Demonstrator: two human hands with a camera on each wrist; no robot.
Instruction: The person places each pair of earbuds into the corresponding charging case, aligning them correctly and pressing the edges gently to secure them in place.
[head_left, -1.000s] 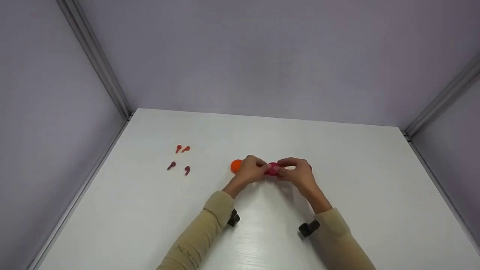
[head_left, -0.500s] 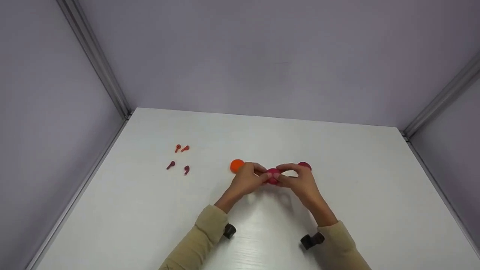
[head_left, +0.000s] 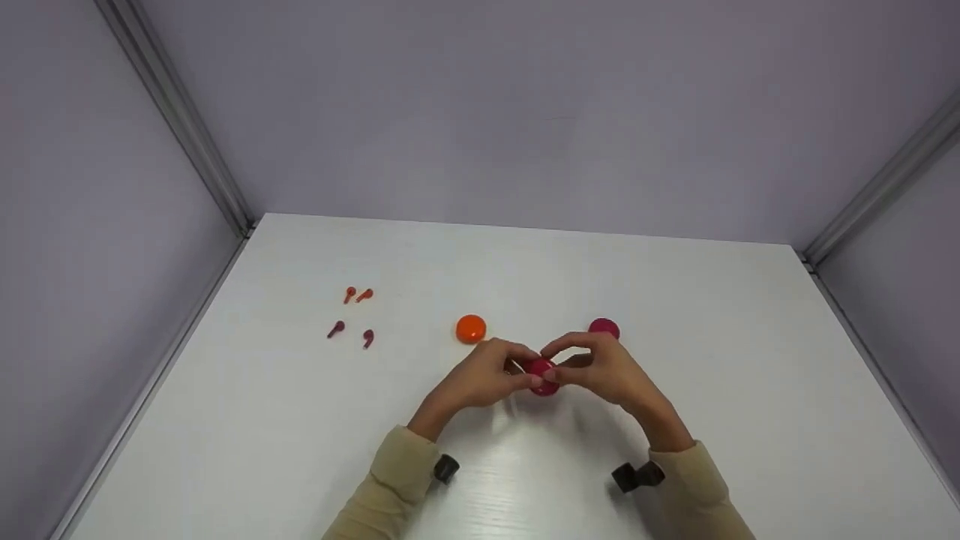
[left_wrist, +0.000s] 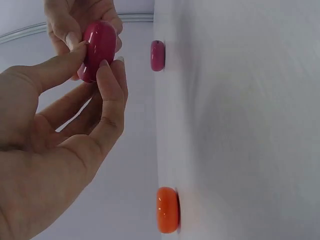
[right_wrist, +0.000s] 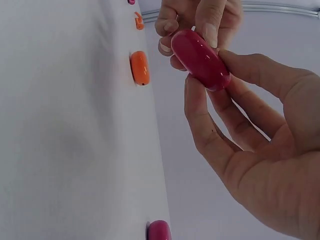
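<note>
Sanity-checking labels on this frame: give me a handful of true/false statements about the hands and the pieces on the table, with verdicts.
1. Both hands pinch the magenta case. True: left hand and right hand hold it together.
2. The held case rests on the table. False: the wrist views show it lifted clear.
3. An orange case lies on the table, untouched. True.
4. A second magenta case sits inside the right hand's grip. False: it lies on the table beyond that hand.
5. Four small earbuds lie right of the hands. False: they lie to the left.
</note>
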